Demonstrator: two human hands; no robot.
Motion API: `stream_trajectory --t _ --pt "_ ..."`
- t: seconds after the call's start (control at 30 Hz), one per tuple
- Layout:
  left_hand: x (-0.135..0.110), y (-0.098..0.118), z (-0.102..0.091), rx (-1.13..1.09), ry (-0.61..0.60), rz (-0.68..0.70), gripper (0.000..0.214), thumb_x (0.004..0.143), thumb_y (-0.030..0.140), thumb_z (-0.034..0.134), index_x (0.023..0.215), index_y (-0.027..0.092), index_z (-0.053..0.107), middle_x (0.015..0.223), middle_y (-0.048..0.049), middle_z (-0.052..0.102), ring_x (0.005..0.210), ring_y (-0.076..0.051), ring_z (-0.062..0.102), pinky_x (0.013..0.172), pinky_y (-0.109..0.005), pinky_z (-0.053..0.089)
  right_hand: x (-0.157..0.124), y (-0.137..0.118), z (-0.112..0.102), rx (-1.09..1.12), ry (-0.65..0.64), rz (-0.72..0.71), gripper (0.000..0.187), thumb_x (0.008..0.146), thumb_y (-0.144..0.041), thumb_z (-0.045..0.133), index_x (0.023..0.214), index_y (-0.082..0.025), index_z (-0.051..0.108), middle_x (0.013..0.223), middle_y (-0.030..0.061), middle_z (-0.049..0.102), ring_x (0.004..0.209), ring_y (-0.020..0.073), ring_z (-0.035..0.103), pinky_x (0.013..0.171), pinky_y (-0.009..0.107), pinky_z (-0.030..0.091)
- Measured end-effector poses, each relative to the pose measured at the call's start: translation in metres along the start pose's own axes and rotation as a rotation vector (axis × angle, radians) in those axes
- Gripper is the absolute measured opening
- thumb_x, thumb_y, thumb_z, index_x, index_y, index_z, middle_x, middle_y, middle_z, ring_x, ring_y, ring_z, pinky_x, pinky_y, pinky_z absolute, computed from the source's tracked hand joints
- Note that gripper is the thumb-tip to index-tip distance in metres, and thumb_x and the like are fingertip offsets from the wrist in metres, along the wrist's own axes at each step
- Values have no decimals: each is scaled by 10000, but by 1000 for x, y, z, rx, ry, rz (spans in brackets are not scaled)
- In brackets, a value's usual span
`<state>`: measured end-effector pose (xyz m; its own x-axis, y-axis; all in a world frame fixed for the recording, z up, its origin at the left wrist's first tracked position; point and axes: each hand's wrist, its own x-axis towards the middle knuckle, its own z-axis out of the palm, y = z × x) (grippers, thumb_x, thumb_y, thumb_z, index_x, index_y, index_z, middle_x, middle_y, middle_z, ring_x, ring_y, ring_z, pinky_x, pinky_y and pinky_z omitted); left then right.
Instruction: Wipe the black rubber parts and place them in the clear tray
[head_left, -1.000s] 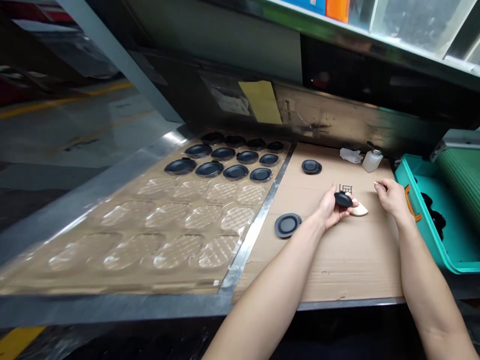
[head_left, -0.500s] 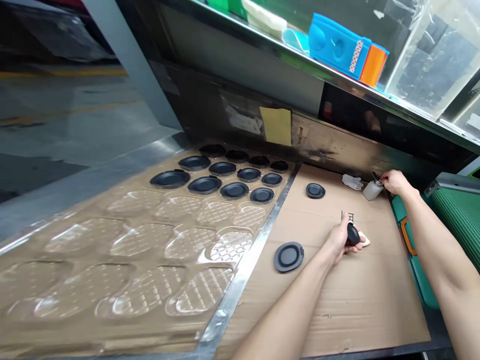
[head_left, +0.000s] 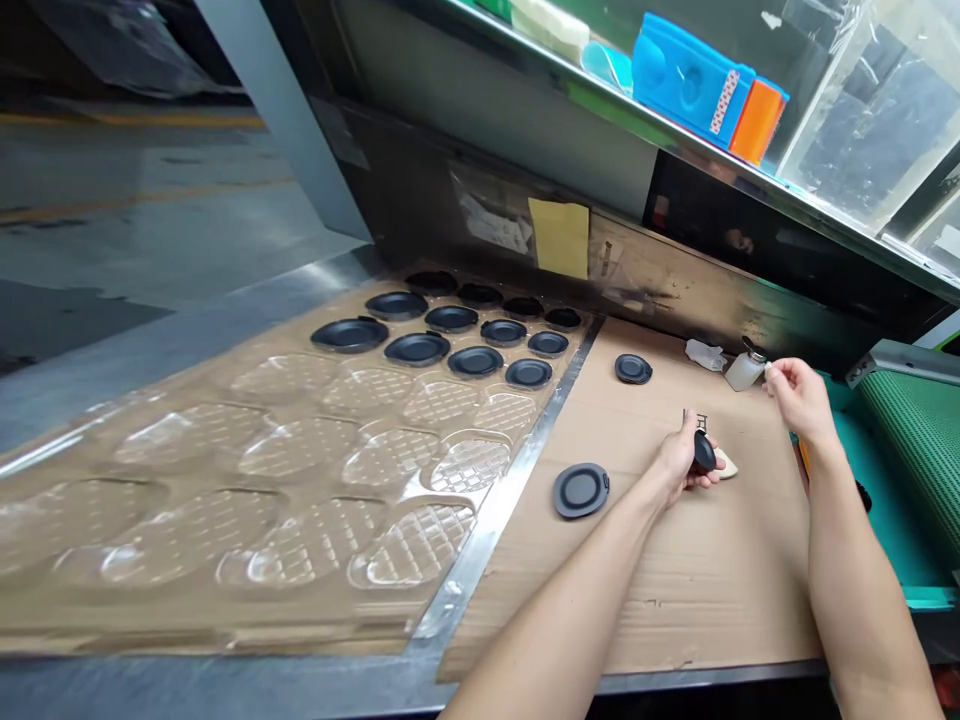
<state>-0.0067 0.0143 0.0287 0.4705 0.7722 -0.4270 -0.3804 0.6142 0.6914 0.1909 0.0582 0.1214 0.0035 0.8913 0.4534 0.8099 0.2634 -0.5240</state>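
By the left hand (head_left: 681, 462) a black, oval, plastic-looking part (head_left: 703, 453) is gripped, tilted — left and nearside of the translucent, metal-topped bottle (head_left: 742, 374) | right hand (head_left: 802, 397) is held just right of bottle, fingertips pinched, contents unclear; part lies leftward, nearside.

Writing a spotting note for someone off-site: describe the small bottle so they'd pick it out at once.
Find the brown cardboard sheet right of the clear moulded tray. At its far edge, toward the right corner, look between the crumpled white scrap and the right hand. The bottle stands there, whitish and translucent, set apart from the scrap by its upright shape and darker cap.
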Motion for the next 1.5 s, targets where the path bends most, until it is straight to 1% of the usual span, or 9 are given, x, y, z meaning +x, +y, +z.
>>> stream_trajectory --t 0.07,0.13,0.23,0.37,0.47,0.57,0.77,1.1,1.5 --pt "0 -1 0 27 1 8 675 985 683 227 913 123 596 624 -101 686 397 -139 583 367 -204 398 -41 -5 16 143 -67 12 340 956 -517 518 1002 -192 606 859 53 691 773 179 652 707 284 511" --pt "0 -2 0 59 3 15 689 985 686 217 903 121 602 608 -97 680 383 -134 574 357 -198 387 -72 -9 30 170 -141 22 318 954 -498 537 1013 -197 622 926 65 703 815 188 663 739 301 518" --pt "-1 -4 2 129 35 44 695 982 688 246 893 110 621 589 -92 673 366 -131 563 347 -201 388 -94 -14 42 70 -222 -46 244 965 -413 535 1002 -211 668 972 71 717 872 205 663 793 329 509" --pt "-3 -6 6 208 50 90 716 985 681 271 763 106 636 565 -81 651 346 -121 547 332 -200 384 -97 -15 50 31 -228 -201 212 978 -343 517 981 -221 690 919 65 697 855 203 650 792 322 501" --pt "-3 -9 7 238 68 91 737 971 705 279 674 119 614 524 -77 626 335 -126 542 329 -204 386 -98 -14 57 -1 -223 -246 225 997 -315 479 1007 -223 684 907 64 674 845 200 636 788 309 493" --pt "-2 -12 7 302 99 121 730 956 721 313 656 129 616 486 -78 613 338 -139 549 325 -207 390 -102 -13 63 -97 -200 -256 235 1005 -291 449 1010 -220 673 934 69 660 845 196 619 780 299 477" --pt "-1 -18 7 402 169 153 731 944 738 317 634 144 608 449 -81 599 340 -150 561 314 -206 383 -104 -13 63 -270 -254 -283 214 976 -231 451 884 -205 642 859 59 634 793 190 584 744 286 435" --pt "2 -21 8 443 228 159 714 958 716 314 660 146 624 425 -78 592 316 -154 549 300 -208 375 -105 -10 68 -242 -230 -298 170 933 -194 490 830 -214 624 824 40 637 751 174 575 704 269 416" --pt "2 -22 7 408 218 169 649 983 645 346 713 135 642 417 -71 582 305 -156 537 298 -208 370 -104 -7 70 -186 -222 -270 162 948 -210 490 881 -217 638 868 39 655 773 166 593 729 254 431"
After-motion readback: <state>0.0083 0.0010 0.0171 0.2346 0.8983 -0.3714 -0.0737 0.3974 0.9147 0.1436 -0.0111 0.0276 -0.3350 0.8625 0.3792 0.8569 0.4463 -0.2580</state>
